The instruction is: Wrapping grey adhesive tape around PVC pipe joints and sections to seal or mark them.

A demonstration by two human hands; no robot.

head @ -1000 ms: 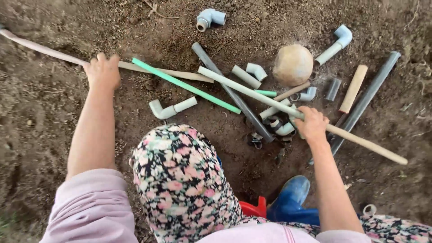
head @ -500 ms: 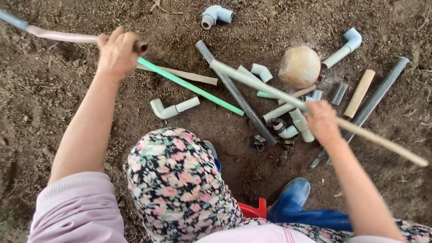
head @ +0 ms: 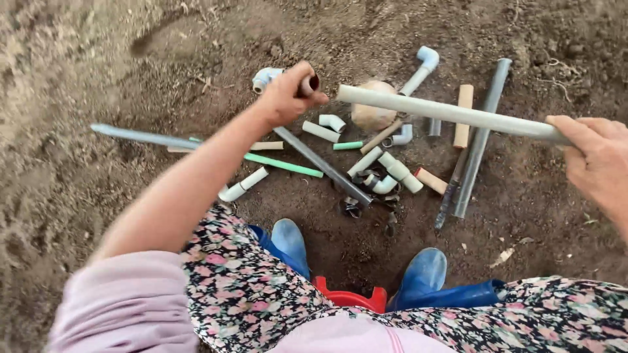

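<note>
Pale pipe [head: 445, 112] is up off the dirt, right hand [head: 598, 163] wrapped round one end. Left hand [head: 288, 98] is closed on a thinner pipe's [head: 309, 85] end. Looks light, stiff, maybe dusty-slick, so I'd grip nearer the middle.

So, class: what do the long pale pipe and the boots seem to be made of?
Long pale pipe in the right hand: probably rigid plastic; matte grey-white, straight, even tube. Boots: likely rubber or soft plastic; smooth, slightly glossy blue, seamless rounded toes.
</note>
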